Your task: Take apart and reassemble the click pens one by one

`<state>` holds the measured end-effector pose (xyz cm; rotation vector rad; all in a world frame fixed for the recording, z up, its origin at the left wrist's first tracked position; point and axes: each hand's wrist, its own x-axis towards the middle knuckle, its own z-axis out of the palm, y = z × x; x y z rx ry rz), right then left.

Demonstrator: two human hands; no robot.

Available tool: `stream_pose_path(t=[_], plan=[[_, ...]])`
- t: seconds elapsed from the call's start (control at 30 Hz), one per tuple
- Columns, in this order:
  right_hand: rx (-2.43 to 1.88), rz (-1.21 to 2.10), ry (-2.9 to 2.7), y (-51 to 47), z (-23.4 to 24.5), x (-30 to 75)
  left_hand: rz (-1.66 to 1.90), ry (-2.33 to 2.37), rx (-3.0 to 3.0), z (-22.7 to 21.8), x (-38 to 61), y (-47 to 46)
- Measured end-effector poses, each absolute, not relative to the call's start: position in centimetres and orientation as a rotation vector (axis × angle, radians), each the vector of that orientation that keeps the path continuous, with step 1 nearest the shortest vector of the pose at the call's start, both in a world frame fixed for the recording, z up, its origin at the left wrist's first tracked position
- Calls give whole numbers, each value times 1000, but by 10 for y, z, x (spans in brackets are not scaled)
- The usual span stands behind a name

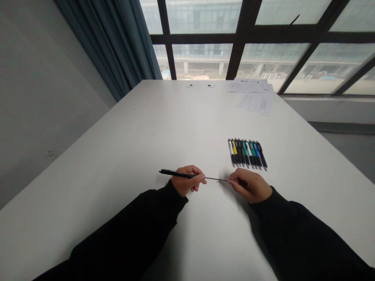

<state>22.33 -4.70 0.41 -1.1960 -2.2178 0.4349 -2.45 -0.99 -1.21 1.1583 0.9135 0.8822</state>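
Observation:
A black pen barrel lies across my left hand, whose fingers are closed round its front part. Between the two hands runs a thin dark pen refill, its left end reaching the pen at my left fingers. My right hand pinches the other end of the refill with thumb and forefinger. Tiny dark bits show beside the refill, too small to name. Just beyond my right hand lies a row of several click pens in white, yellow, black, green and blue, side by side.
The white table stretches away to a dark-framed window. Printed papers lie at its far right corner. Two small round fittings sit near the far edge. A blue curtain hangs at the left.

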Motion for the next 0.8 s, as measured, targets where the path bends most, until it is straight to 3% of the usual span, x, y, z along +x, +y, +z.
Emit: stream_pose_path(t=[0.3, 0.8], plan=[[-1304, 490, -2416, -47, -17, 236, 1012, 883, 1007, -22, -25, -3], [-1316, 339, -2316, -50, -9, 233, 982, 836, 969, -16, -25, -3]])
